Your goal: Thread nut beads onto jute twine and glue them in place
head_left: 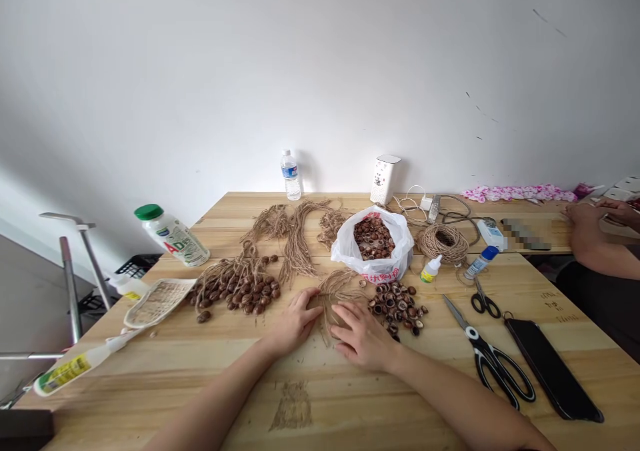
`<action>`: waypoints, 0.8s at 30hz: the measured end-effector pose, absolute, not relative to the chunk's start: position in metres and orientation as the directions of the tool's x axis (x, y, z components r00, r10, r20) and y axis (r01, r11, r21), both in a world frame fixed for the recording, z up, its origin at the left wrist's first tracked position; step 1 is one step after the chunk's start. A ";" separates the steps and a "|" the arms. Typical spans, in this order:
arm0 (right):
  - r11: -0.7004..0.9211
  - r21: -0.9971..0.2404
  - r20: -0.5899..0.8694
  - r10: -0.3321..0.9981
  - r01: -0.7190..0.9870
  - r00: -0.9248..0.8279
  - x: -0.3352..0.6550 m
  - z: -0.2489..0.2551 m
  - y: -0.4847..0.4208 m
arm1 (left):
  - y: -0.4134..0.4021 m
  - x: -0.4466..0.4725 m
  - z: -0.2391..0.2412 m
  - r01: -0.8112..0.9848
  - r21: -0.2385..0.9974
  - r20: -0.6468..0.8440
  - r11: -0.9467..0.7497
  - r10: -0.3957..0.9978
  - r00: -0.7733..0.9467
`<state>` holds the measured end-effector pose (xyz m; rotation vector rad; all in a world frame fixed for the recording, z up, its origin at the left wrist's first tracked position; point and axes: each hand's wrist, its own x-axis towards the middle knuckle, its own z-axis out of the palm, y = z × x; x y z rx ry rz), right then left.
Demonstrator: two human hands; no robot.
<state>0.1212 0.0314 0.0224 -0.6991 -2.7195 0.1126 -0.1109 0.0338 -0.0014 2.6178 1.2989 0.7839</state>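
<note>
A bundle of brown twine [345, 283] lies on the table between my hands, its loose strands fanning away from me. My left hand [299, 321] is at the bundle's left side, thumb and forefinger closed about the strands there. Over the near ends of the twine rests my right hand [364, 334], its fingers stretched and apart. Just right of it are dark half nut shells [397, 304]. Behind stands a white plastic bag [345, 244] filled with more shells. To the left lies a heap of twine cords with brown nuts [250, 294] on their ends.
Long twine strands [299, 238] lie behind. At right are a twine coil [443, 243], a small glue bottle [431, 269], large scissors [493, 354], small scissors [484, 302] and a phone [553, 368]. A woven basket [159, 303] sits left. Another person's hands [593, 218] are far right.
</note>
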 end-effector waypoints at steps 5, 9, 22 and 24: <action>0.932 -0.103 0.257 0.363 0.348 -0.896 0.120 0.025 0.034 | 0.034 -0.112 -0.002 0.701 0.335 0.405 -0.629 0.768 0.495; 0.926 -0.167 0.237 0.370 0.338 -0.898 0.119 0.024 0.035 | 0.034 -0.111 -0.002 0.701 0.376 0.419 -0.607 0.786 0.456; 0.900 -0.278 0.344 0.420 0.336 -0.840 0.121 0.014 0.037 | 0.035 -0.109 -0.001 0.618 0.369 0.501 -0.694 0.709 0.497; 0.899 -0.280 0.352 0.422 0.337 -0.835 0.121 0.012 0.037 | 0.036 -0.109 0.000 0.614 0.372 0.484 -0.696 0.710 0.511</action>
